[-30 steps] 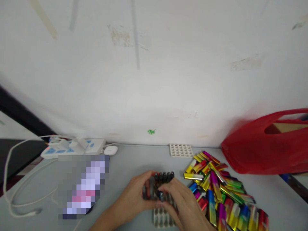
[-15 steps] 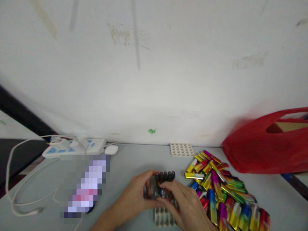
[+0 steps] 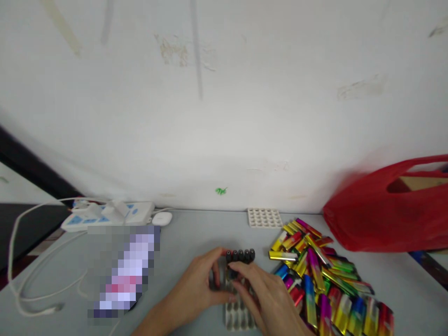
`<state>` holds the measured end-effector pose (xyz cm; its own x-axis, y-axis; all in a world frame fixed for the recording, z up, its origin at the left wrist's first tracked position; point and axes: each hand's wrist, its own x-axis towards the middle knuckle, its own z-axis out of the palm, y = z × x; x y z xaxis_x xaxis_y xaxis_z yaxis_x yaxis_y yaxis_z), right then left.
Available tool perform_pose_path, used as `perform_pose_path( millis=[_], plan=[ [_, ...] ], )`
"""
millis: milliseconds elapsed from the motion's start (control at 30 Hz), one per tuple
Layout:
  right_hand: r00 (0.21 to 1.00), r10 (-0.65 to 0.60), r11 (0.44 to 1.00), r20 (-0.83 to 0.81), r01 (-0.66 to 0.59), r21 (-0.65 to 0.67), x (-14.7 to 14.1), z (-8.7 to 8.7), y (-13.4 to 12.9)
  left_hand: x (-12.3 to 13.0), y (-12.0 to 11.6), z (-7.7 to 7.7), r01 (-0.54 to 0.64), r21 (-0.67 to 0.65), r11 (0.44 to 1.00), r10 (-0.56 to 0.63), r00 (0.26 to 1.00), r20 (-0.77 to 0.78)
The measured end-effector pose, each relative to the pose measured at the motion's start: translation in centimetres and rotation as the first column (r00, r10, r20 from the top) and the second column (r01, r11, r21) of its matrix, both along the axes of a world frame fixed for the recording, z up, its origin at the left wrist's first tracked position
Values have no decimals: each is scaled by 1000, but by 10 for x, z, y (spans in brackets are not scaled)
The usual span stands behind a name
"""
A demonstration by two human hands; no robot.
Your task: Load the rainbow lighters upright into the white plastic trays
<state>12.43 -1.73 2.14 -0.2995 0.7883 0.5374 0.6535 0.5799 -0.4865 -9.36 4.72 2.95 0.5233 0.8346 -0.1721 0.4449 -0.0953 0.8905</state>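
Observation:
A pale tray with round cells [image 3: 240, 318] lies at the bottom middle, and several black-topped cylinders [image 3: 241, 255] stand in a row at its far end. My left hand [image 3: 200, 279] is curled round a dark, round, see-through object [image 3: 216, 279] at the tray's left side. Over the tray, my right hand [image 3: 263, 291] pinches a small dark piece, partly hidden by the fingers, just in front of the row. To the right lies a heap of shiny coloured metallic tubes [image 3: 315, 275].
A second white holed tray [image 3: 265, 218] lies by the wall. At the right sits a red bag [image 3: 381, 214]. On the left are a white power strip [image 3: 140, 213] with cables, a small white case [image 3: 162, 218] and a blurred phone [image 3: 128, 270].
My right hand's fingers have shifted slightly left over the tray, and the dark labelled piece between them is now mostly hidden. My left hand has barely moved.

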Motion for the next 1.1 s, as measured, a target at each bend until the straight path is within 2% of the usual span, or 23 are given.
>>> perform_pose_path(
  millis=[167,600,733,833,900,967,1033,1100],
  plan=[
    [999,33,999,28,-32,-42,2,-7,0,0,1,-3,3,-37,999,-1,999,47],
    [1000,20,1000,13,-19,-16,-1,2,-1,0,-1,-7,-12,21,1000,11,998,55],
    [1000,7,999,-14,-7,39,2,11,-1,-1,-1,-8,-15,32,999,14,1000,2],
    [995,-90,993,-41,93,68,11,18,0,-2,0,-10,-23,29,999,24,999,-32],
    [976,-212,975,-47,214,55,19,20,4,-2,0,-8,-28,11,1000,29,999,-41],
    [930,-366,930,8,366,14,26,19,8,-2,0,-6,-27,-15,1000,27,999,-42],
    [853,-501,859,143,510,-32,31,15,11,-2,0,-5,-33,-33,999,31,998,-48],
    [775,-560,802,293,596,-45,33,11,13,-2,0,-5,-37,-33,999,36,998,-56]
  ],
)
